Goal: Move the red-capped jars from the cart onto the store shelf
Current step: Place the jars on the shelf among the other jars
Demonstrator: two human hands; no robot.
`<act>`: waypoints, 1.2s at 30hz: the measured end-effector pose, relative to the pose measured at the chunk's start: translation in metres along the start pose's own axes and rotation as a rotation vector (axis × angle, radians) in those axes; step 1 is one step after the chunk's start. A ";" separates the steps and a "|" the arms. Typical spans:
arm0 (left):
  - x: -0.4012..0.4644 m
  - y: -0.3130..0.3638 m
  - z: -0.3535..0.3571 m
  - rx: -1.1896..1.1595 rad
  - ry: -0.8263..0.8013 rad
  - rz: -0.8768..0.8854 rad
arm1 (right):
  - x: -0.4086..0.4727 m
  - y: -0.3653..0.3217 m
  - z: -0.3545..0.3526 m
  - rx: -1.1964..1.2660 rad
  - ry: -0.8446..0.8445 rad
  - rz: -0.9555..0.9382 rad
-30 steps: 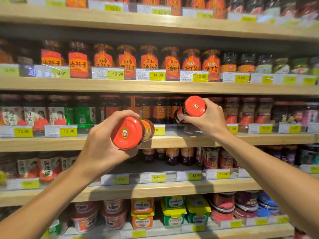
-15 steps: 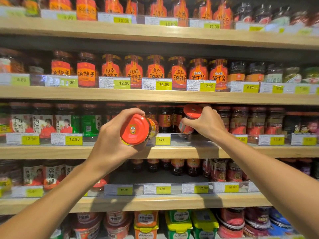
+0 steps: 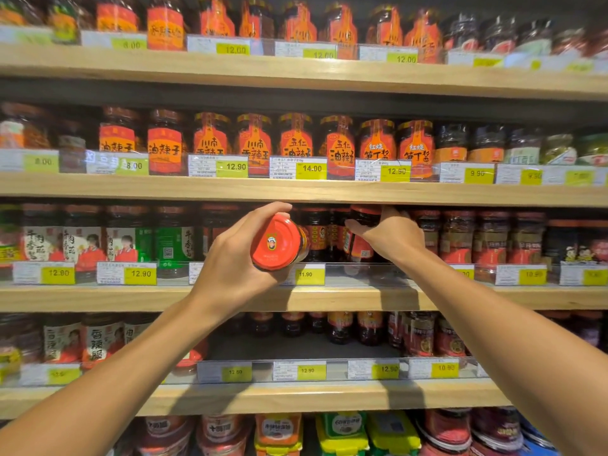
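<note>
My left hand [image 3: 237,258] grips a red-capped jar [image 3: 278,241] lying on its side, cap facing me, just in front of the middle wooden shelf [image 3: 329,299]. My right hand [image 3: 391,235] reaches into that shelf and holds a second red-capped jar [image 3: 360,236], which stands upright among the other dark jars there. Its cap is tucked under the shelf board above. The cart is out of view.
Rows of sauce jars [image 3: 296,143] fill the shelves above and below, behind clear rails with yellow price tags [image 3: 311,169]. A gap in the lower shelf [image 3: 296,347] shows bare dark board. Tubs with coloured lids [image 3: 342,432] sit on the bottom shelf.
My right hand has turned its jar upright and pushed it into the middle shelf. My left hand has carried its jar up and to the right, closer to the shelf.
</note>
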State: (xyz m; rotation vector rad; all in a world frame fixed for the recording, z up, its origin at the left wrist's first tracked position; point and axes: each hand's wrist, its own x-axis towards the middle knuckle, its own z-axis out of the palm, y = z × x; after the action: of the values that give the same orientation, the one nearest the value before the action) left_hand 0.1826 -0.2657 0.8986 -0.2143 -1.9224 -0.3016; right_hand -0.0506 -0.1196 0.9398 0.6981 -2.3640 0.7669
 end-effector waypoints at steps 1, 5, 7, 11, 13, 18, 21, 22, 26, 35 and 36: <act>0.001 -0.001 0.001 0.004 -0.005 0.004 | 0.001 0.000 0.002 -0.005 -0.004 0.004; 0.004 -0.007 0.009 -0.001 -0.002 -0.005 | 0.001 0.000 0.014 0.000 -0.037 -0.012; 0.005 -0.009 0.014 -0.015 0.007 -0.041 | 0.001 0.000 0.020 0.016 -0.047 -0.031; 0.007 -0.016 0.024 -0.053 0.030 -0.097 | 0.001 0.003 0.024 0.043 -0.061 -0.030; 0.008 -0.020 0.028 -0.085 0.041 -0.123 | 0.001 0.006 0.023 0.049 -0.061 -0.024; 0.018 -0.028 0.035 -0.108 0.031 -0.166 | -0.002 0.009 0.022 0.090 -0.097 -0.018; 0.024 -0.035 0.041 -0.096 0.012 -0.231 | -0.002 0.010 0.021 0.103 -0.110 -0.018; 0.025 -0.037 0.042 -0.100 0.007 -0.269 | -0.002 0.011 0.022 0.104 -0.113 -0.016; 0.032 -0.041 0.046 -0.162 -0.015 -0.392 | -0.002 0.012 0.024 0.107 -0.114 -0.015; 0.054 -0.040 0.061 -0.074 -0.120 -0.614 | 0.000 0.016 0.030 0.144 -0.104 -0.008; 0.055 -0.040 0.062 -0.099 -0.122 -0.623 | 0.000 0.016 0.031 0.148 -0.106 -0.009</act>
State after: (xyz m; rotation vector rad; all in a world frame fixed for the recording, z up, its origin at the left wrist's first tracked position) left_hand 0.0961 -0.2847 0.9244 0.3202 -2.0603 -0.8113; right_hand -0.0713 -0.1284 0.9128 0.8295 -2.4147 0.9286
